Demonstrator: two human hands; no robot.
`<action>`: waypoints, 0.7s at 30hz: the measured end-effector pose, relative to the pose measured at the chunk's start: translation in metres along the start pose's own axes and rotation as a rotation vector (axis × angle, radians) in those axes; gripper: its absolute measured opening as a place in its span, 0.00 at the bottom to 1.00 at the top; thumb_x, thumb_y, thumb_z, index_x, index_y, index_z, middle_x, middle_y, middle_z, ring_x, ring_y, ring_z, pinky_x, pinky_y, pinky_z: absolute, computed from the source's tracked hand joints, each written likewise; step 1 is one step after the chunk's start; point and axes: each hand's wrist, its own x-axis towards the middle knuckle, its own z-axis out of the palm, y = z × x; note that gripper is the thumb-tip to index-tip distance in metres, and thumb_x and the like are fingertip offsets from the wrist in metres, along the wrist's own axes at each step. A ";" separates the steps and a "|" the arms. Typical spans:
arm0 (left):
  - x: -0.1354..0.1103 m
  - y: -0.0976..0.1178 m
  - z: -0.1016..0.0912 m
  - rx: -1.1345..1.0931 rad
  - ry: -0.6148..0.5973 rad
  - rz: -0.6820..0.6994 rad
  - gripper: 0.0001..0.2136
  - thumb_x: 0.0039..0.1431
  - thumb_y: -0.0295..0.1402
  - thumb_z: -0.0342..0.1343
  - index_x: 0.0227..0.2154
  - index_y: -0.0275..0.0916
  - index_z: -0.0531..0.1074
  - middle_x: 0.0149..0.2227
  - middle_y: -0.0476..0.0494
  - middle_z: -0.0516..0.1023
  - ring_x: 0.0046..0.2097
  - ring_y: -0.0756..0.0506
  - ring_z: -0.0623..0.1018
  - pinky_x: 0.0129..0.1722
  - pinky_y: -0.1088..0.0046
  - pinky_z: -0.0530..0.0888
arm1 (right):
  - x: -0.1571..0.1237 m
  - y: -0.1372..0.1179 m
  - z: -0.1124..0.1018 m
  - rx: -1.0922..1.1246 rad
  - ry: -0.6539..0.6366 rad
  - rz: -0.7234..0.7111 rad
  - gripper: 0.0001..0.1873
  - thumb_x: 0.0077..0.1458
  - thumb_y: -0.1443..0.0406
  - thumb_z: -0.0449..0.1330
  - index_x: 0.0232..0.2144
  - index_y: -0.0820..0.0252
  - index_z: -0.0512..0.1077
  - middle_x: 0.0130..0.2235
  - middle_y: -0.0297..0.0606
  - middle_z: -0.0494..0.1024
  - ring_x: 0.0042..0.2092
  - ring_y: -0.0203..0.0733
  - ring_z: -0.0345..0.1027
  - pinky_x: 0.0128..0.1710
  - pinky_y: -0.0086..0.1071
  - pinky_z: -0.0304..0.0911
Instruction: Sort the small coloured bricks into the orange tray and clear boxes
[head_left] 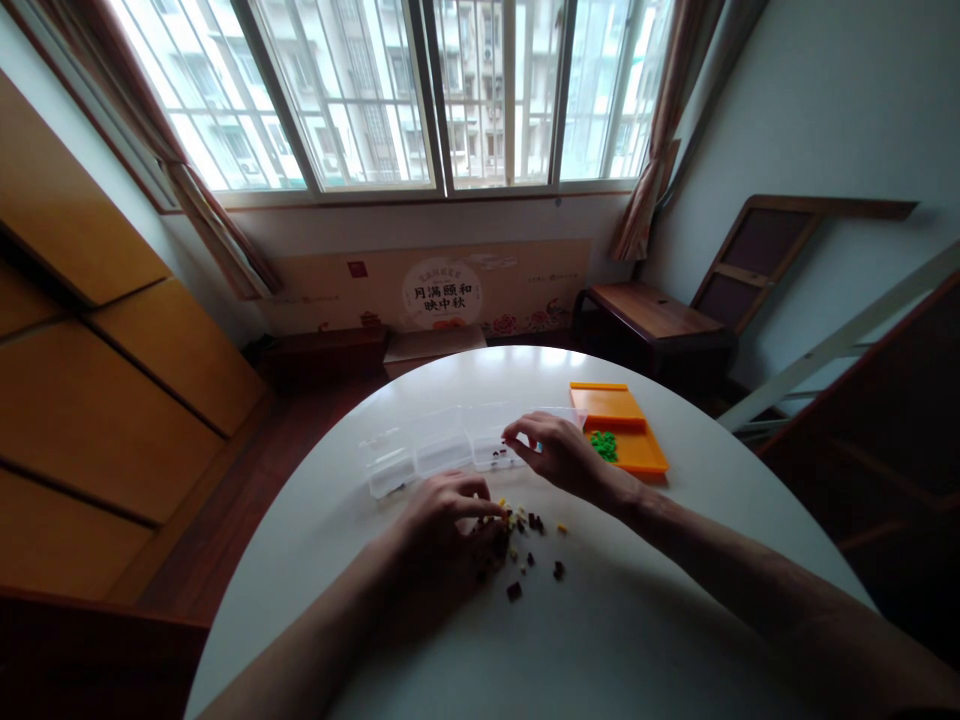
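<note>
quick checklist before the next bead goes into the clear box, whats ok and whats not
1. Clear compartment box lies flat on the white table: ok.
2. Box open at the top: cannot tell.
3. Right hand at the box's right end: ok.
4. Left hand on the loose pile of small pieces: ok.
5. A piece pinched in either hand: cannot tell.
6. Orange tray with green pieces apart from the pile: ok.

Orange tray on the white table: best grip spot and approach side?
Probably the orange tray by its near right long rim, coming from the right. The tray lies flat with raised edges; that side looks free, while the right hand and clear compartment box crowd its left. Green pieces sit inside, so keep it level.
</note>
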 end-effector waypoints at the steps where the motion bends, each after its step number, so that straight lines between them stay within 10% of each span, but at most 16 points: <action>1: 0.000 0.000 0.000 0.004 -0.001 0.002 0.06 0.70 0.35 0.64 0.42 0.48 0.87 0.35 0.48 0.84 0.31 0.51 0.78 0.36 0.73 0.75 | 0.001 0.001 0.001 -0.004 0.003 -0.001 0.05 0.71 0.67 0.64 0.43 0.58 0.82 0.38 0.37 0.83 0.37 0.39 0.72 0.43 0.34 0.67; 21: 0.002 0.002 0.003 0.000 0.012 -0.017 0.07 0.67 0.34 0.64 0.41 0.48 0.88 0.33 0.47 0.83 0.30 0.50 0.77 0.33 0.74 0.74 | -0.063 -0.014 -0.036 0.084 -0.348 -0.100 0.08 0.67 0.58 0.70 0.44 0.54 0.82 0.46 0.39 0.84 0.44 0.42 0.79 0.44 0.36 0.73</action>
